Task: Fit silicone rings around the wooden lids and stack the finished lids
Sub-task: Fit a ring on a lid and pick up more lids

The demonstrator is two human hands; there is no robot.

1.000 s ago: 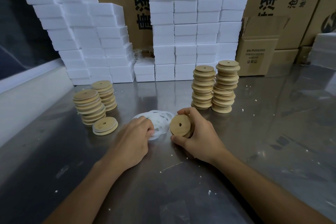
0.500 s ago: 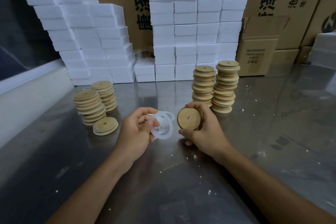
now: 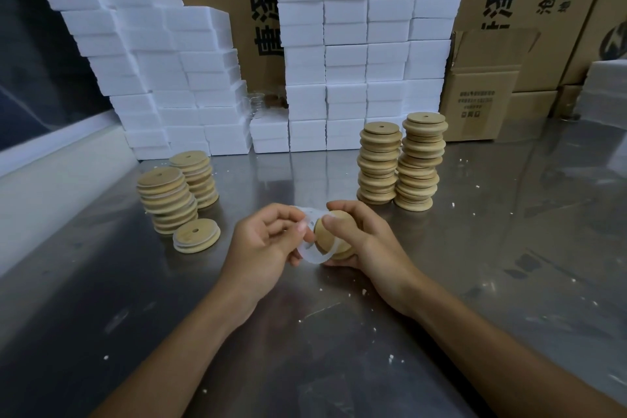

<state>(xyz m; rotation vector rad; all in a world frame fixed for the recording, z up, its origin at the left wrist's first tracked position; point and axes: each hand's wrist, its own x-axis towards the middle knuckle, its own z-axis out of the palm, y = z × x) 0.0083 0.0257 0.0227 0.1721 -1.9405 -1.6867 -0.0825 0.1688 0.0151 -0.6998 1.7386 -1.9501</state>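
Two hands meet above the steel surface (image 3: 339, 332) in your head view: your left hand (image 3: 263, 244) pinches a translucent silicone ring (image 3: 314, 256) while your right hand (image 3: 364, 237) curls around a wooden lid (image 3: 327, 234), the ring draped partly over its edge.

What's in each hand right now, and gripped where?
Left hand pinches the translucent white silicone ring at its upper-left edge. Right hand grips the round wooden lid by its rim, thumb on its face.
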